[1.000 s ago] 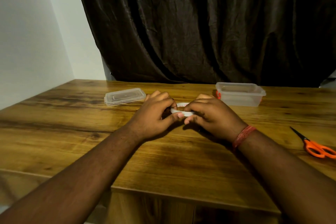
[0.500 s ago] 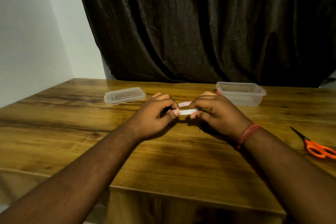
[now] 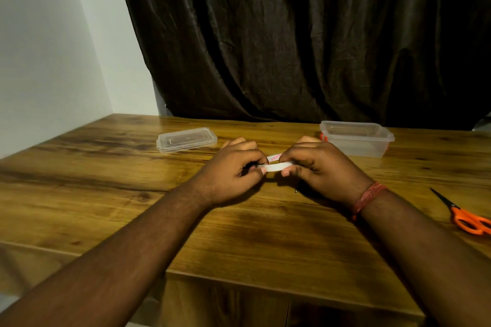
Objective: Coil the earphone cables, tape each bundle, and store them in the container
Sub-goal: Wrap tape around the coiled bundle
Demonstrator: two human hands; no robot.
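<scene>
Step in hand: taping. Judged from the white strip stretched between the two hands, a length of tape is being drawn off for a bundle.

Left hand (image 3: pixel 233 170): centre of frame, fingers curled, thumb and forefinger pinching the left end of the tape strip (image 3: pixel 275 166).

Right hand (image 3: pixel 318 167): just right of centre, fingers curled, pinching the right end of the strip. A white tape roll with red print (image 3: pixel 274 158) shows just behind the strip, between the two hands; which hand carries it cannot be told. A red thread band (image 3: pixel 368 198) sits on the right wrist.

Earphone cable: mostly hidden. A small dark tip (image 3: pixel 296 190) pokes out beneath the right hand and may be its plug; whether a coil is held in the palm cannot be told.

Container (image 3: pixel 357 138): clear plastic tub, open, upper right of the hands on the tabletop (image 3: pixel 119 194), apart from them. Its contents cannot be made out.

Lid (image 3: pixel 186 139): clear, lying flat on the tabletop, upper left of the hands.

Scissors (image 3: pixel 466 218): orange-handled, right edge of frame, well apart from both hands.

Next move, as judgement: the strip needs cutting or tearing free; the scissors lie out of reach unless one hand lets go. The free piece then wraps round the coiled cable, sticky side kept from folding on itself.
</scene>
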